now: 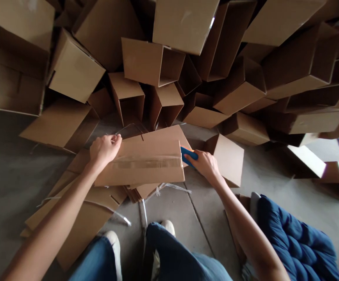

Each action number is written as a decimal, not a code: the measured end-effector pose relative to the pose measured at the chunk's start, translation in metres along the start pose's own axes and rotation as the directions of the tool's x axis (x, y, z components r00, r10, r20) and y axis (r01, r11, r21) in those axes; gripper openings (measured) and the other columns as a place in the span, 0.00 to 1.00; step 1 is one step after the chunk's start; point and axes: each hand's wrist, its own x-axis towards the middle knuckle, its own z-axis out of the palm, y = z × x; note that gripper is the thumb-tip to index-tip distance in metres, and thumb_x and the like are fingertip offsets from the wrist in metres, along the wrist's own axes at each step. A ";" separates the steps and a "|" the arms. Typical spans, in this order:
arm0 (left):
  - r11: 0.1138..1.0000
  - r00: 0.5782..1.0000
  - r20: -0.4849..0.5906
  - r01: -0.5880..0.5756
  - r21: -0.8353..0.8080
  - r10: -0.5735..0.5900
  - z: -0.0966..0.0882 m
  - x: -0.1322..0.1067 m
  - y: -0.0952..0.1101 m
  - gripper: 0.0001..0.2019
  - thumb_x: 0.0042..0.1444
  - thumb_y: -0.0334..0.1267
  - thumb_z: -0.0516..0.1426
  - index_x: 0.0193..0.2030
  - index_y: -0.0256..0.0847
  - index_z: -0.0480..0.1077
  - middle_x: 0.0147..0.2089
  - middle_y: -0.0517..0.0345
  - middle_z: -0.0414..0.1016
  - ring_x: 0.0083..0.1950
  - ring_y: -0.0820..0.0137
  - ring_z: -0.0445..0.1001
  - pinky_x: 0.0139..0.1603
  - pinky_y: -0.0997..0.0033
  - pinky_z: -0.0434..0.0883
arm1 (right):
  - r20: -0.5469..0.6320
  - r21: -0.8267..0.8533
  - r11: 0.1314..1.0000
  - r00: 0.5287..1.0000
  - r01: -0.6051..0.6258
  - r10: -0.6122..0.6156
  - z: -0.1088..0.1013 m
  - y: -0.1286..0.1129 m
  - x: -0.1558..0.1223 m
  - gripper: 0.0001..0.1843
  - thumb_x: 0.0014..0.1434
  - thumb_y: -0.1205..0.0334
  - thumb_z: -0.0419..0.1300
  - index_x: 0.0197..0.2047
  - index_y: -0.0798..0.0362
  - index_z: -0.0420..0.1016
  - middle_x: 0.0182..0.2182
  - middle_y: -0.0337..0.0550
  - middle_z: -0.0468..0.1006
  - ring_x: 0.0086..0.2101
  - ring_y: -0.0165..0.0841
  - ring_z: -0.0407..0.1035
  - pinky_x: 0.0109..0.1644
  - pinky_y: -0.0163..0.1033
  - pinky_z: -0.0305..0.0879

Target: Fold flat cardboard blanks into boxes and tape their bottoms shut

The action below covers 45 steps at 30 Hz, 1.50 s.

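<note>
A cardboard box [146, 169] lies before me with a strip of clear tape [146, 161] along its near face. At its upper left edge, my left hand [106, 148] is closed, fingers curled over the cardboard. My right hand [206, 164] is wrapped round the handle of what looks like a blue tape dispenser [189, 155], pressed to the box's right end. The front of that tool is hidden behind the box; a bit of orange shows at its top. Under the box are flattened cardboard sheets [87, 218].
Many open cardboard boxes [141, 60] are heaped across the far side. Another box [228, 160] stands just right of my right hand. A dark blue tufted cushion [295, 238] lies at lower right. Loose strips of clear tape [178, 188] trail over the concrete floor [175, 218] near my shoes.
</note>
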 end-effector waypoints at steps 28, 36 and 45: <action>0.999 1.000 0.016 0.006 0.045 -0.007 -0.002 0.000 0.033 0.27 0.67 0.48 0.46 0.45 0.37 0.84 0.44 0.32 0.85 0.50 0.40 0.83 0.48 0.47 0.77 | -0.649 0.268 0.944 0.760 0.195 0.027 -0.044 -0.072 0.017 0.25 0.72 0.58 0.41 0.69 0.53 0.58 0.63 0.63 0.64 0.64 0.55 0.59 0.67 0.65 0.55; 0.994 0.992 0.118 0.025 0.105 -0.037 -0.007 0.000 0.035 0.30 0.69 0.44 0.42 0.51 0.30 0.84 0.50 0.27 0.84 0.55 0.40 0.82 0.53 0.48 0.75 | -0.323 0.267 0.851 0.874 0.452 -0.363 -0.019 -0.232 0.009 0.24 0.76 0.55 0.37 0.68 0.48 0.61 0.60 0.53 0.73 0.61 0.48 0.66 0.63 0.56 0.65; 0.983 0.995 0.099 -0.028 0.183 0.010 -0.007 -0.003 0.040 0.33 0.70 0.43 0.39 0.49 0.24 0.83 0.48 0.25 0.84 0.55 0.43 0.82 0.55 0.53 0.74 | -0.268 0.204 0.909 0.914 0.363 -0.304 -0.009 -0.230 0.013 0.19 0.78 0.55 0.44 0.53 0.57 0.71 0.52 0.56 0.78 0.53 0.45 0.72 0.59 0.49 0.67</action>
